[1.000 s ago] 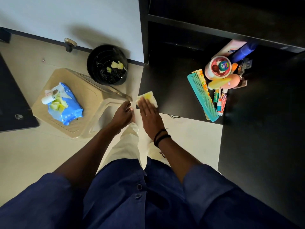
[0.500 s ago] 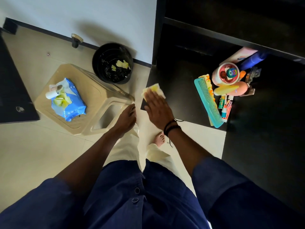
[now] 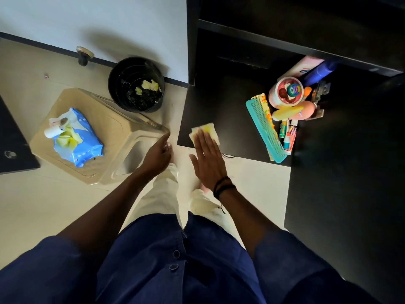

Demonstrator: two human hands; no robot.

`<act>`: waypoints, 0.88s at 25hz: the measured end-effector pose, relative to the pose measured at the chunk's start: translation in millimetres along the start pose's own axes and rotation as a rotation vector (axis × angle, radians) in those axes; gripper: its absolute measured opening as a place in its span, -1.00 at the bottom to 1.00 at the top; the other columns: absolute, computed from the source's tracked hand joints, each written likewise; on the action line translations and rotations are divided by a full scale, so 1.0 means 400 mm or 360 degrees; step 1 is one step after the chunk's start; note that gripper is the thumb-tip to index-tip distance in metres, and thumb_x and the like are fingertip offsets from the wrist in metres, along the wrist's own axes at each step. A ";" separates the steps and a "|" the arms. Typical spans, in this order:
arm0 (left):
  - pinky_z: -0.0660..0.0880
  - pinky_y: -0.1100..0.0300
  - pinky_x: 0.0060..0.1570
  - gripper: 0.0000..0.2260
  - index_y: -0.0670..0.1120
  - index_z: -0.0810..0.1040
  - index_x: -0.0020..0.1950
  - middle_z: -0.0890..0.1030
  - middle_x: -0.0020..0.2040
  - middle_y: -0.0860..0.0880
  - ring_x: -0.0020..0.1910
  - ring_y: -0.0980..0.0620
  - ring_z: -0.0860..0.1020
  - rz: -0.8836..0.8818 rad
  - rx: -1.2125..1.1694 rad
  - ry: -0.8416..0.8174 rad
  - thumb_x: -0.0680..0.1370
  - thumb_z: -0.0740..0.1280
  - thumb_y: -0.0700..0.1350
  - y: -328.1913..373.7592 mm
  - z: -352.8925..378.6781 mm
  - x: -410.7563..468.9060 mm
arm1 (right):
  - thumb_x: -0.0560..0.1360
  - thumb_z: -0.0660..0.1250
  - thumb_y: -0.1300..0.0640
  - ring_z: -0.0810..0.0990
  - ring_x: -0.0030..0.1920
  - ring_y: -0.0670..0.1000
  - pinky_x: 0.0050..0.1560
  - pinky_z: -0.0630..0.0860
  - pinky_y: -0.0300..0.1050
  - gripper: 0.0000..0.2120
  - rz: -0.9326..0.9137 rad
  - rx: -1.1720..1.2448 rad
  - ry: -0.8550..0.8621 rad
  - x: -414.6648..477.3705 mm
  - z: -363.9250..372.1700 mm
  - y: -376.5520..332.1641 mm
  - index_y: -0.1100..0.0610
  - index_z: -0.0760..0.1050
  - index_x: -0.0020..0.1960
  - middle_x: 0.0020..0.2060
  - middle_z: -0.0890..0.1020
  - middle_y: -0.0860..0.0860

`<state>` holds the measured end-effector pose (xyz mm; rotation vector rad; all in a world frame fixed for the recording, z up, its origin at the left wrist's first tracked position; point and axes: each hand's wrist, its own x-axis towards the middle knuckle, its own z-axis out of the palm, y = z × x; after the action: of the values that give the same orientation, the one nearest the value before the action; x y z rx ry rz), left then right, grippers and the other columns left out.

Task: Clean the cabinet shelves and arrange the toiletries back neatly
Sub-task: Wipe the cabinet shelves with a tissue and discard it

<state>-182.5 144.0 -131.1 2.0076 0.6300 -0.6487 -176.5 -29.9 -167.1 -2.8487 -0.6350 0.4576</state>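
Black shelf (image 3: 230, 110), front-left corner: right hand (image 3: 208, 159) flat, fingers (image 3: 202, 139) straight, pressing yellow wipe (image 3: 207, 129). Left hand (image 3: 156, 156) loose, empty, over floor (image 3: 32, 205). Black bin (image 3: 122, 71) by wall (image 3: 87, 18), crumpled wipes (image 3: 150, 84) inside.

Now farther right along the shelf (image 3: 232, 119) — right hand (image 3: 208, 160) and wipe (image 3: 209, 129)

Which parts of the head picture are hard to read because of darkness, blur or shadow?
Head view: the black cabinet shelf is so dark that dust or streaks cannot be judged; the right hand pressing the wipe looks slightly motion-blurred; a soft shadow falls on the wall above the bin; the toiletries are well lit.
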 end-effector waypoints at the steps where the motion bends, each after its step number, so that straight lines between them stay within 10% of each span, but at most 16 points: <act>1: 0.34 -0.05 0.37 -0.50 -0.03 0.17 0.52 0.25 0.51 -0.05 0.47 -0.06 0.26 0.0070 0.0080 -0.0003 0.59 0.11 -0.29 0.015 0.012 0.003 | 0.62 -0.01 -0.08 0.24 0.48 0.17 0.47 0.21 0.07 -0.46 0.0018 -0.0037 0.0025 -0.054 0.005 0.030 0.21 0.23 0.48 0.46 0.30 0.15; 6: -0.05 0.16 0.48 -0.38 -0.17 -0.01 0.55 -0.03 0.57 -0.13 0.55 -0.07 -0.06 0.0530 0.0531 -0.0069 0.53 0.13 -0.38 0.103 0.056 0.014 | 0.59 0.18 0.08 0.46 0.33 0.26 0.35 0.38 0.13 -0.56 0.0380 -0.0286 0.0167 -0.112 -0.024 0.202 0.32 0.35 0.37 0.32 0.47 0.25; 10: -0.22 0.10 0.46 -0.30 -0.25 -0.15 0.53 -0.17 0.55 -0.21 0.53 -0.13 -0.21 0.0597 0.0927 -0.0174 0.55 0.23 -0.21 0.161 0.039 0.051 | 0.60 0.14 0.13 0.22 0.45 0.33 0.45 0.21 0.17 -0.53 0.0358 -0.0575 -0.0284 0.076 -0.099 0.209 0.34 0.23 0.43 0.43 0.28 0.32; 15: -0.14 0.16 0.47 -0.24 -0.31 -0.19 0.51 -0.18 0.52 -0.30 0.53 -0.15 -0.18 0.0497 0.1243 -0.0334 0.54 0.28 -0.17 0.191 0.024 0.086 | 0.57 0.13 0.28 0.19 0.45 0.31 0.43 0.23 0.11 -0.53 0.0032 -0.0477 -0.0220 0.306 -0.192 0.201 0.31 0.16 0.46 0.47 0.15 0.31; 22: 0.02 0.13 0.47 -0.26 -0.24 -0.23 0.53 -0.22 0.53 -0.25 0.54 -0.11 -0.16 0.0420 0.1364 -0.0432 0.57 0.24 -0.14 0.218 0.012 0.111 | 0.54 0.13 0.24 0.41 0.28 0.32 0.26 0.36 0.07 -0.59 0.0714 -0.0427 -0.0336 0.415 -0.267 0.300 0.43 0.31 0.32 0.27 0.42 0.38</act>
<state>-94.3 107.4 -110.1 2.6380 -0.1261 -1.1256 48.3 -75.9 -139.4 -3.2300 -0.0777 0.8041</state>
